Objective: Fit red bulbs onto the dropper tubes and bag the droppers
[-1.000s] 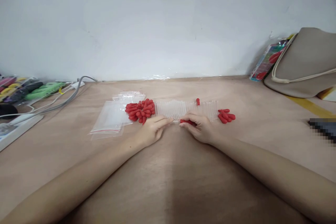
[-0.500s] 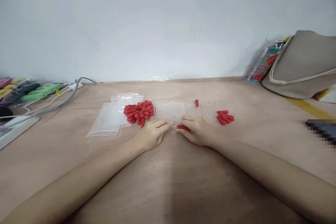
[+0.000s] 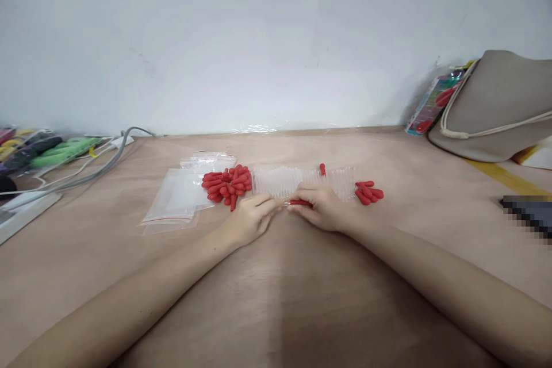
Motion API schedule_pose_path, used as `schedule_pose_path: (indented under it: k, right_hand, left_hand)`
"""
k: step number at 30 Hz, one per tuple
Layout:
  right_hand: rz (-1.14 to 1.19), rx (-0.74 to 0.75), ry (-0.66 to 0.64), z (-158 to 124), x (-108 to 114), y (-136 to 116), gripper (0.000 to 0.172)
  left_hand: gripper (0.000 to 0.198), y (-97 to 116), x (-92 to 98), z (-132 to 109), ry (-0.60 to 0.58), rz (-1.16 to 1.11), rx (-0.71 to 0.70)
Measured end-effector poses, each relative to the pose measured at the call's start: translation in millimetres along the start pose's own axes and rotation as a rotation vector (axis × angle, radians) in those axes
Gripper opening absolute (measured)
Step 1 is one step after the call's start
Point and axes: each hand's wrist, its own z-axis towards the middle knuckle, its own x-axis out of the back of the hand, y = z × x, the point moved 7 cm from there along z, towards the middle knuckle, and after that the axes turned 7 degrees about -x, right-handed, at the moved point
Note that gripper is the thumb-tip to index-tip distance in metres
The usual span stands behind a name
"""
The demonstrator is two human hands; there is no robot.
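Frame centre: pinching clear tube (image 3: 285, 203) in left hand (image 3: 255, 218), red bulb (image 3: 300, 203) in right hand (image 3: 322, 207), end to end. Just above, tube row (image 3: 276, 183) on desk (image 3: 250, 293); left of centre, red bulb pile (image 3: 233, 188).

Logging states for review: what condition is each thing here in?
Left hand: closed, pinching a clear tube.
Right hand: closed on a red bulb.
That bulb: at the tube's end, seating unclear.
Row of clear tubes: lying side by side.
Lone red bulb: at the row's far edge.
Larger bulb pile: heaped.
Smaller bulb group: loosely bunched.
Zip bags: flat, overlapping.
Printed package: tilted.
Taupe bag: partly out of frame.
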Motion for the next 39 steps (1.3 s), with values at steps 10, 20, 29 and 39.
schedule_pose_path:
  k: [10,20,29,39]
  right_hand:
    - [0.679,-0.554,0.287,10.8,31.5,45.2,0.031]
    - [-0.119,-0.86,0.168,34.5,77.7,120.8,0.014]
    - [-0.368,-0.803,-0.017,35.6,56.5,130.7,0.022]
    - [-0.451,-0.821,-0.022,31.2,56.7,125.6,0.056]
  left_hand:
    - [0.034,3.5,9.1,3.0,0.144,-0.096,0.014]
    - [0.017,-4.2,0.9,1.0,0.093,-0.11,0.053]
    - [0.013,-4.1,-1.1,-0.1,0.064,-0.101,0.065]
    - [0.013,-4.3,-2.2,-0.4,0.057,-0.108,0.068]
